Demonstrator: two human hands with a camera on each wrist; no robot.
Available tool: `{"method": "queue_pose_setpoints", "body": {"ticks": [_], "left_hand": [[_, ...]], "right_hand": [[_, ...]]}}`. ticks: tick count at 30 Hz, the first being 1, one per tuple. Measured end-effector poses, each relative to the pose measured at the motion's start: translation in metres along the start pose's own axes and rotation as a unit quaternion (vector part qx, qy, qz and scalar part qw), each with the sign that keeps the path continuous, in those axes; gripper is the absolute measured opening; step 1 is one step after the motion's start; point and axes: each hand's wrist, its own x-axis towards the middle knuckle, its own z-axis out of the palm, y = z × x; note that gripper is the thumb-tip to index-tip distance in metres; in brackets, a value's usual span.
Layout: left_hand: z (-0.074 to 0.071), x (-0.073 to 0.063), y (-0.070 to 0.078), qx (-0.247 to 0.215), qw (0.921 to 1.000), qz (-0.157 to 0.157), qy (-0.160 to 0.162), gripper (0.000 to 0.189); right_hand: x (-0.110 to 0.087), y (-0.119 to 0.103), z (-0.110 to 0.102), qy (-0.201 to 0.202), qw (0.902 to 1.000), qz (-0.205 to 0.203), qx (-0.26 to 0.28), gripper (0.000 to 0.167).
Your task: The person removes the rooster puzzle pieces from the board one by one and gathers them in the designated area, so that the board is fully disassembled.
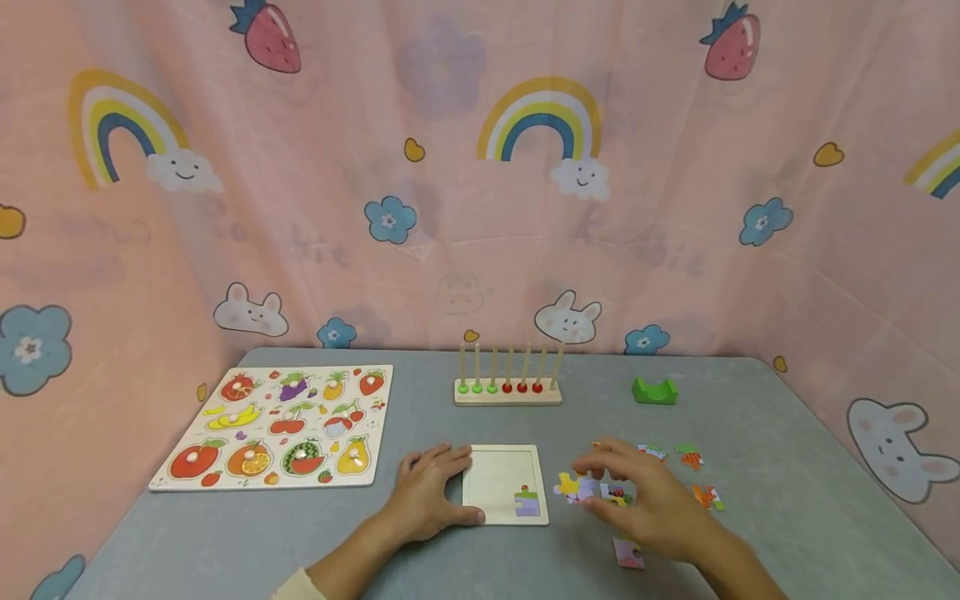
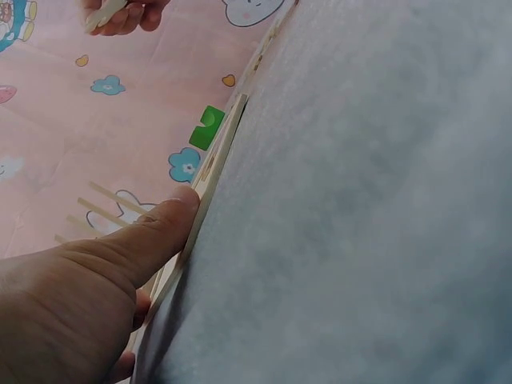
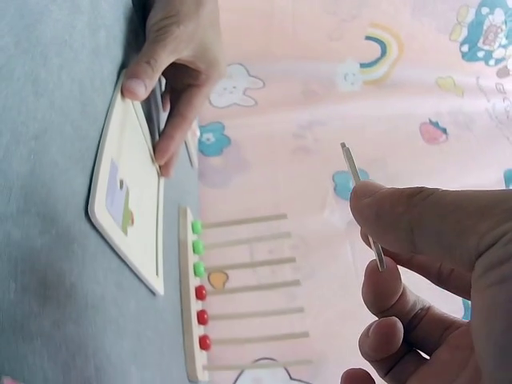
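My left hand [image 1: 431, 493] grips the left side of a square wooden puzzle tray [image 1: 487, 483], thumb at its near corner and fingers at the far one. In the left wrist view the thumb [image 2: 164, 228] lies against the tray's edge. One purple and green puzzle piece [image 1: 527, 502] sits in the tray's near right corner. Just right of the tray, my right hand [image 1: 652, 500] pinches a yellow and purple jigsaw piece [image 1: 573, 486] above the table. The right wrist view shows this piece [image 3: 350, 164] edge-on between thumb and fingertips, its picture hidden there.
Loose pieces lie around the right hand, among them an orange one [image 1: 705, 497] and a pink-purple one [image 1: 628, 552]. Behind the tray stands a peg rack [image 1: 508, 398] with green and red beads. A fruit board [image 1: 273, 433] lies left; a green block [image 1: 655, 392] is back right.
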Motion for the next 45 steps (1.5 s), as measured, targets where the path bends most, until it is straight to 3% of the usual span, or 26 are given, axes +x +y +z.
{"method": "queue_pose_setpoints", "body": {"ticks": [7,13,23,29,36,45], "left_hand": [[0.0,-0.001,0.001,0.001,1.0,-0.001,-0.001,0.077],[0.0,0.0,0.001,-0.003,1.0,-0.002,-0.003,0.077],[0.0,0.0,0.002,-0.002,1.0,-0.002,-0.004,0.077],[0.0,-0.001,0.002,-0.002,1.0,0.005,0.002,0.077],[-0.001,-0.001,0.003,-0.004,1.0,0.0,-0.002,0.077],[-0.002,-0.001,0.002,-0.007,1.0,-0.004,-0.005,0.077]], "right_hand": [[-0.018,0.008,-0.011,0.039,0.999,-0.02,-0.013,0.043],[-0.034,0.016,-0.021,0.049,0.9982,-0.02,-0.028,0.046],[-0.058,0.022,-0.036,0.029,0.9986,0.023,-0.037,0.043],[-0.076,0.033,-0.037,0.041,0.9956,0.058,-0.061,0.043],[-0.092,0.048,-0.04,0.043,0.9972,0.021,-0.057,0.049],[-0.108,0.062,-0.043,0.019,0.9936,0.097,-0.055,0.039]]}}
